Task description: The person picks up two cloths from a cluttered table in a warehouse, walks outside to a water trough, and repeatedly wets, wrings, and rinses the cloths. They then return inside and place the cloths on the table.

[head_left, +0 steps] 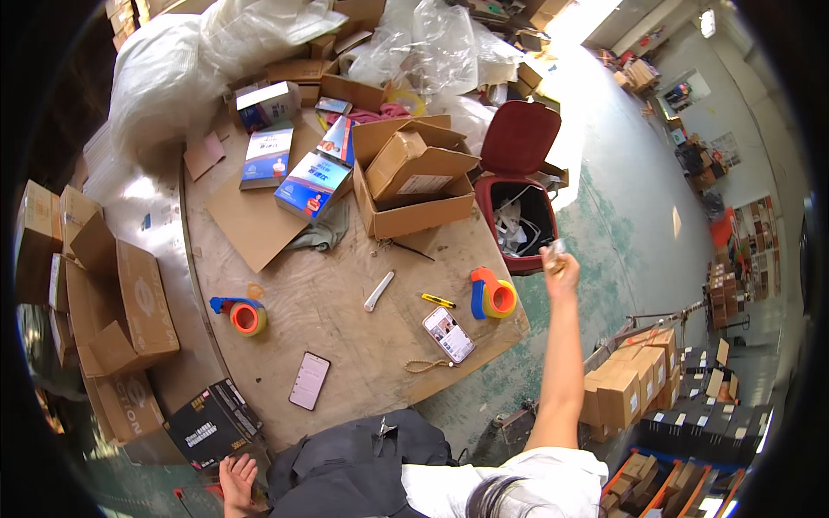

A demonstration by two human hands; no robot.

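My right hand (561,266) is stretched out to the right, beside the near right rim of a dark red bin (523,266). Its fingers are closed around something small, pale and shiny that I cannot make out. The bin's lid (518,136) stands up, and crumpled white and clear plastic (511,226) lies inside. My left hand (237,482) is low at the left with its fingers apart and nothing in it. Just above that hand is a black printed box (211,425).
On the table (319,268) lie two phones (310,381) (448,335), two tape dispensers (247,319) (494,295), a yellow cutter (439,300) and a white-handled tool (379,290). Blue-white boxes (313,185) and an open carton (423,223) sit farther back. Stacked cartons (635,380) stand at right.
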